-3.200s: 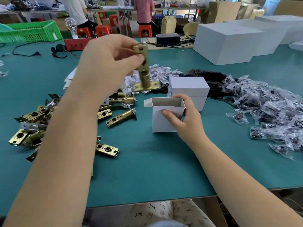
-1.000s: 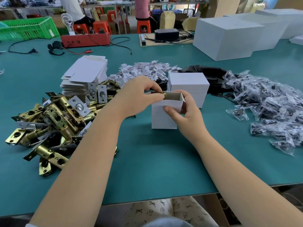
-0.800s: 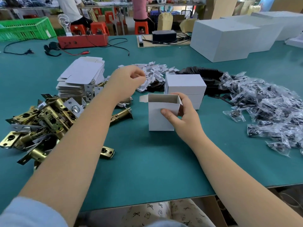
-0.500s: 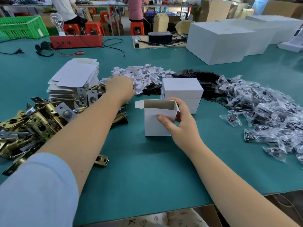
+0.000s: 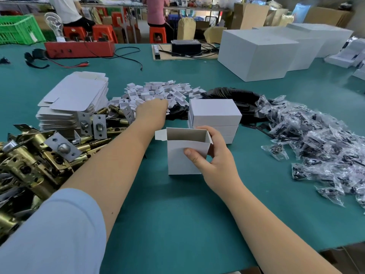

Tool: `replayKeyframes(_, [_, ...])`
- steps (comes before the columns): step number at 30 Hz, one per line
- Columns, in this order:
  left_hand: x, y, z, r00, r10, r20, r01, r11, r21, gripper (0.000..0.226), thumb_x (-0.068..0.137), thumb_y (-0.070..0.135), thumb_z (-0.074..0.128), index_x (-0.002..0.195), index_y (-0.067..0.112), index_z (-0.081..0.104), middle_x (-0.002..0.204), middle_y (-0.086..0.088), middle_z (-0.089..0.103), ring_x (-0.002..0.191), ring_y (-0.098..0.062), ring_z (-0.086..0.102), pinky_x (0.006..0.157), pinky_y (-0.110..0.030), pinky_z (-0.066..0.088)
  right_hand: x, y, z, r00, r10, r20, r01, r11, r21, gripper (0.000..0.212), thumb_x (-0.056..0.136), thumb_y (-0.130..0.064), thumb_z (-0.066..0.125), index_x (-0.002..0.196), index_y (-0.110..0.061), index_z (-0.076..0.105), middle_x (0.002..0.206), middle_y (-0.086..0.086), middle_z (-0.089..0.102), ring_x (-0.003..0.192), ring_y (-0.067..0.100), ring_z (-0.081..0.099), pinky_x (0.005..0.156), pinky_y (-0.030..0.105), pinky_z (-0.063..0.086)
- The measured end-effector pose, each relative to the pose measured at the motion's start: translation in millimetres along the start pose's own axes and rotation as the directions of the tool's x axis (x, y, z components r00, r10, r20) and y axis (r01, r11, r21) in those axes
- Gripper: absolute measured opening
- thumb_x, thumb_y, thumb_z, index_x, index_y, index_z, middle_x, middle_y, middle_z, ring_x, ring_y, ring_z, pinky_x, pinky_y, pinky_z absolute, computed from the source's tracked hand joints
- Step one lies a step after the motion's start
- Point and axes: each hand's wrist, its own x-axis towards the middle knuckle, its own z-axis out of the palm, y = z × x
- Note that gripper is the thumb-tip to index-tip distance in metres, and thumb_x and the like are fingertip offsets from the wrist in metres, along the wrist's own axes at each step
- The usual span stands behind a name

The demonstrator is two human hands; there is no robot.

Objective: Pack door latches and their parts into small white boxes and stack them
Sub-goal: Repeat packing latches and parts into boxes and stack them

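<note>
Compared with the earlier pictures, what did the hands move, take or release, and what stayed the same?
The left hand lowered the brass latch into the open white box, let it go, and reached out to the pile of small white card pieces. The right hand kept gripping the box, which stayed upright on the table.

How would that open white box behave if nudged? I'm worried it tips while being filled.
The open white box looks like thin folded card, so probably light and easy to slide or tip. It stands taller than its base is wide, which adds to that. The right hand gripping its corner likely steadies it.
</note>
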Motion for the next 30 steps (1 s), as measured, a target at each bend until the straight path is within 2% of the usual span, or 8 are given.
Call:
replayKeyframes(6, [-7,0,-2,0.999,0.017,0.033,-0.019,0.996,0.082,0.028,0.090,-0.003,0.048,0.117,0.003,0.056,0.116,-0.018,0.048,0.105,-0.040,0.054,0.072,-0.041,0.038,0,-1,1,1.000,0.006,-0.005,-0.006,1.000,0.003,0.042,0.075,-0.047,0.066,0.099,-0.070,0.041,0.100,-0.036,0.058,0.093,-0.004,0.058,0.070,0.004,0.043])
replayKeyframes(10, [-7,3,-4,0.993,-0.019,0.113,0.005,0.992,0.126,0.028,0.096,0.012,0.048,0.123,0.011,0.055,0.124,-0.014,0.041,0.118,-0.035,0.043,0.084,-0.043,0.041,-1,0,0,1.000,0.004,-0.003,-0.004,1.000,0.009,0.042,0.074,-0.048,0.067,0.100,-0.069,0.042,0.100,-0.035,0.058,0.094,-0.004,0.058,0.069,0.005,0.043])
replayKeyframes(12, [-8,3,-4,0.995,-0.073,0.072,0.075,0.997,-0.025,0.024,0.098,0.011,0.046,0.119,0.006,0.055,0.124,-0.015,0.042,0.116,-0.033,0.043,0.087,-0.045,0.043,0,1,0,1.000,0.001,-0.003,-0.001,1.000,0.006,0.041,0.074,-0.047,0.067,0.099,-0.068,0.042,0.100,-0.035,0.058,0.094,-0.004,0.058,0.069,0.005,0.044])
replayKeyframes(16, [-16,1,-17,0.986,-0.071,-0.149,0.032,0.967,-0.252,0.025,0.100,0.021,0.046,0.104,0.011,0.069,0.112,-0.012,0.053,0.110,-0.029,0.047,0.070,-0.034,0.036,4,1,0,1.000,0.003,-0.012,-0.003,1.000,0.004,0.039,0.074,-0.048,0.066,0.099,-0.067,0.043,0.100,-0.035,0.058,0.093,-0.005,0.058,0.069,0.006,0.044])
replayKeyframes(20, [-34,6,-58,0.953,-0.209,-0.218,-0.013,0.693,-0.721,0.018,0.088,0.026,0.063,0.075,0.014,0.066,0.071,0.000,0.064,0.070,-0.018,0.056,0.062,-0.027,0.041,7,3,1,1.000,0.002,-0.015,-0.001,1.000,0.009,0.037,0.074,-0.047,0.066,0.101,-0.059,0.044,0.099,-0.035,0.058,0.090,-0.006,0.057,0.068,0.005,0.043])
replayKeyframes(24, [-75,18,-106,0.957,0.027,-0.288,-0.280,0.342,-0.897,0.004,0.087,0.020,0.071,0.083,0.020,0.072,0.070,0.012,0.069,0.062,-0.009,0.059,0.064,-0.025,0.053,8,4,0,1.000,-0.011,0.000,0.011,1.000,0.008,0.039,0.081,-0.038,0.071,0.106,-0.053,0.044,0.100,-0.034,0.058,0.088,-0.007,0.058,0.067,0.004,0.043])
replayKeyframes(27, [-97,21,-116,0.923,0.294,-0.249,-0.364,0.451,-0.815,0.015,0.086,0.010,0.071,0.086,0.025,0.071,0.079,0.014,0.071,0.072,-0.018,0.065,0.072,-0.025,0.055,9,4,0,1.000,-0.008,-0.007,0.009,1.000,0.019,0.038,0.078,-0.041,0.070,0.106,-0.050,0.046,0.098,-0.031,0.062,0.086,-0.004,0.060,0.067,0.006,0.044])
replayKeyframes(30, [-105,15,-114,0.916,0.347,-0.199,-0.362,0.505,-0.783,0.033,0.083,-0.008,0.061,0.084,0.024,0.070,0.084,0.007,0.071,0.081,-0.014,0.066,0.077,-0.027,0.055,9,4,0,1.000,-0.006,-0.006,0.006,1.000,0.025,0.037,0.075,-0.045,0.066,0.106,-0.050,0.047,0.098,-0.029,0.062,0.086,-0.002,0.060,0.068,0.008,0.045])
